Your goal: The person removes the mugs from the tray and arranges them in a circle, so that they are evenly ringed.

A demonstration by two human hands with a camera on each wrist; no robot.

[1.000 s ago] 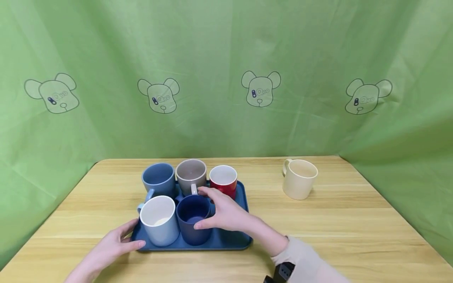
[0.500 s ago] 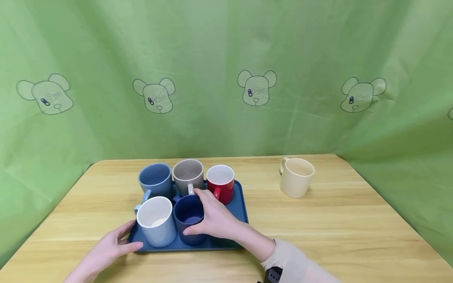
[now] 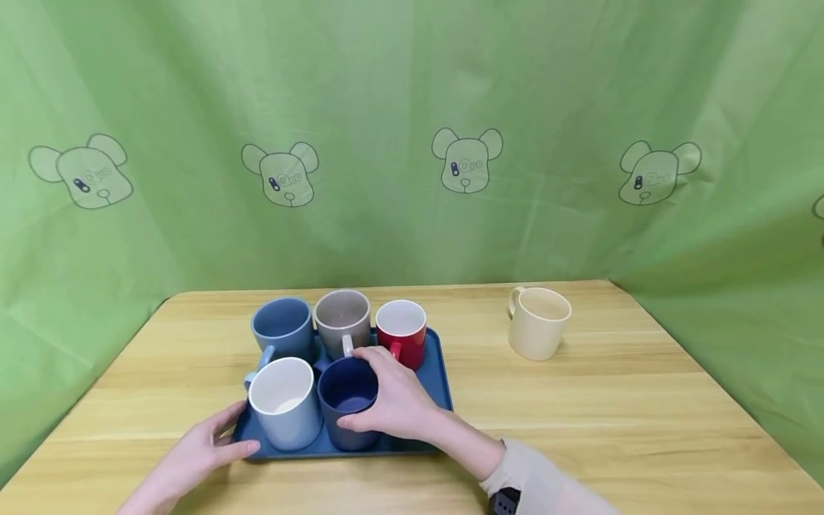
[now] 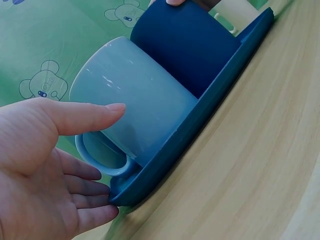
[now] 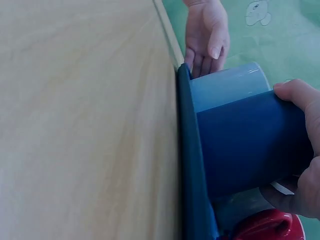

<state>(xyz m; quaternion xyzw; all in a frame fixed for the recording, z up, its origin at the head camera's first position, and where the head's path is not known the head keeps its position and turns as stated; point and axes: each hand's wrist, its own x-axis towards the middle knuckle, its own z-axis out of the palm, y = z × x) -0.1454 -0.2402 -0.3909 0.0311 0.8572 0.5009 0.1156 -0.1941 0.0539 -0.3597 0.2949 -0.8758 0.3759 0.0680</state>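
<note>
My right hand (image 3: 402, 400) holds a navy mug (image 3: 348, 429) round its right side, thumb at the front and fingers behind. The mug stands upright at the front of a blue tray (image 3: 440, 372). Left of it, a small gap apart, is a light blue mug (image 3: 292, 422) with a white inside and its handle to the left. My left hand (image 3: 202, 450) is at the tray's left front corner; in the left wrist view its fingers (image 4: 95, 215) reach the tray's edge and the thumb lies out in front of the light blue mug.
Behind on the tray stand a medium blue mug (image 3: 283, 325), a grey mug (image 3: 343, 318) and a red mug (image 3: 412, 347) with a white inside. A cream mug (image 3: 537, 332) stands apart on the wooden table (image 3: 611, 400), to the right. Green cloth (image 3: 386, 236) hangs behind.
My right hand has closed in leftward round the navy mug, then shifted it slightly right, widening the gap to the light blue mug. The left hand stays at the tray. The head view turned slightly.
</note>
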